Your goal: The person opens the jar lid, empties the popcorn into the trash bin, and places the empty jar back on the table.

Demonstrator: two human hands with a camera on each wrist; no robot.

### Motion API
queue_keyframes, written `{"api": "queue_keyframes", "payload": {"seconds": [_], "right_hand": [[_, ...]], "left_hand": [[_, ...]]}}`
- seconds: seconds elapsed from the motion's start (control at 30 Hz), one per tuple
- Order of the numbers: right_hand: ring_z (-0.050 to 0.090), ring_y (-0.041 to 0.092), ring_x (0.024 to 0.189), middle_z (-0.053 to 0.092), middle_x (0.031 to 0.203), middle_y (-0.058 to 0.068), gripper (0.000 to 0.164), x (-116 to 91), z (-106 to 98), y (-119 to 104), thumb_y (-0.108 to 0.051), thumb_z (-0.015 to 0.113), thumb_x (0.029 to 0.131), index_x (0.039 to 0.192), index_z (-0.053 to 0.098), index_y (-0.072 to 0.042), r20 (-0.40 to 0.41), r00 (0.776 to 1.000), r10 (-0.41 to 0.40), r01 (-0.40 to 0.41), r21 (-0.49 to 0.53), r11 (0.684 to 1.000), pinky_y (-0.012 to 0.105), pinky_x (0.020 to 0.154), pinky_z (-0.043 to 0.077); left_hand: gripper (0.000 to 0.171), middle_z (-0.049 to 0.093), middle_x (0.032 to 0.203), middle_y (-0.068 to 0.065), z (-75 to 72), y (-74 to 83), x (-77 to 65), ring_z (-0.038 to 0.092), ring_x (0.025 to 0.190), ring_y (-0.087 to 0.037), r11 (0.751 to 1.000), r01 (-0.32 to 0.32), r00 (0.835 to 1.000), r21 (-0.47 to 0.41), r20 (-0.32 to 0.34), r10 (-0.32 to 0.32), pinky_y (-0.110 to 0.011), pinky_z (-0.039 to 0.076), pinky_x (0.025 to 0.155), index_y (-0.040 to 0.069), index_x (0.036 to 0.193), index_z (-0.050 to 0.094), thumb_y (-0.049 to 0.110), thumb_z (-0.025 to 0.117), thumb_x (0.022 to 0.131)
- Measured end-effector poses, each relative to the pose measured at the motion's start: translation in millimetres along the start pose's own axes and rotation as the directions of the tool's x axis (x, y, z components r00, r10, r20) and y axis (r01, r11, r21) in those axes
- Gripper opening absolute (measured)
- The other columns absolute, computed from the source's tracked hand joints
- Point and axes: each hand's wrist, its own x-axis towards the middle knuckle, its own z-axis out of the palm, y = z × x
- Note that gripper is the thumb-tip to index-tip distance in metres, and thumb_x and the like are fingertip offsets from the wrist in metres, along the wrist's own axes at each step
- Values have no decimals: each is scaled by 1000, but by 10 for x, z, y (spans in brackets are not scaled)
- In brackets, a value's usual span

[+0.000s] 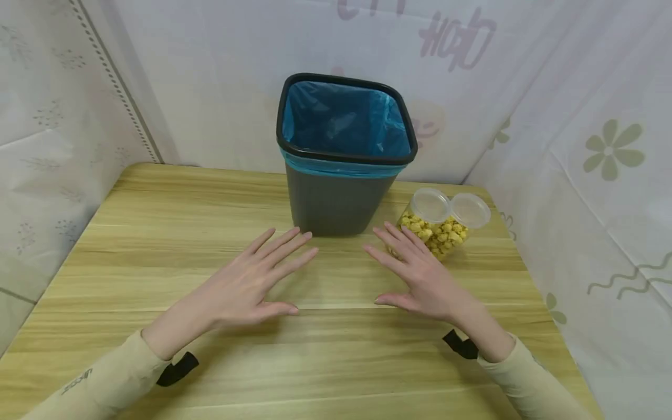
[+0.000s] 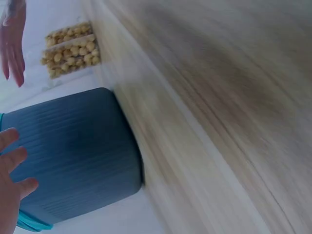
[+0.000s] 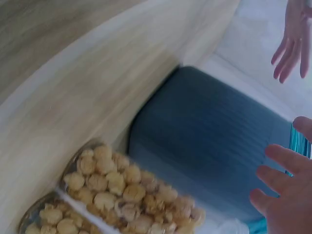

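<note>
My left hand (image 1: 249,286) hovers over the wooden table, fingers spread and straight, holding nothing. Opposite it, my right hand (image 1: 425,280) is likewise stretched out with nothing in it; in the head view its fingers overlap the lower part of the nearer popcorn jar (image 1: 415,224). A second popcorn jar (image 1: 450,233) stands beside that one. Both jars are clear, with pale translucent lids and yellow popcorn inside. Beyond the hands stands a dark grey trash bin (image 1: 336,201), upright, lined with a blue bag (image 1: 341,169). The right wrist view shows the popcorn (image 3: 131,190) close to the bin.
The wooden table (image 1: 173,216) carries the bin at its back edge and the jars at the back right. White patterned cloth (image 1: 210,105) hangs behind and along both sides. A black strap (image 1: 178,368) shows at the left wrist, another black strap (image 1: 462,345) at the right.
</note>
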Motion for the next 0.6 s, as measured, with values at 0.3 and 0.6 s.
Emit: {"api": "queue_keyframes", "payload": {"seconds": [0.3, 0.6], "right_hand": [[32, 39, 155, 37, 166, 15, 80, -50, -130, 176, -66, 54, 96, 155, 47, -11, -136, 990, 45, -49, -28, 998, 57, 128, 22], [41, 44, 148, 50, 156, 19, 77, -67, -316, 391, -63, 53, 99, 153, 49, -9, -240, 963, 121, -136, -46, 990, 64, 125, 25]], "left_hand": [[101, 18, 174, -2, 49, -17, 136, 23, 160, -30, 998, 19, 999, -57, -44, -22, -60, 26, 126, 24, 166, 19, 63, 68, 87], [100, 17, 174, 1, 113, 36, 221, 18, 162, -25, 987, 57, 997, -148, -38, -63, -56, 24, 128, 27, 167, 15, 59, 69, 89]]}}
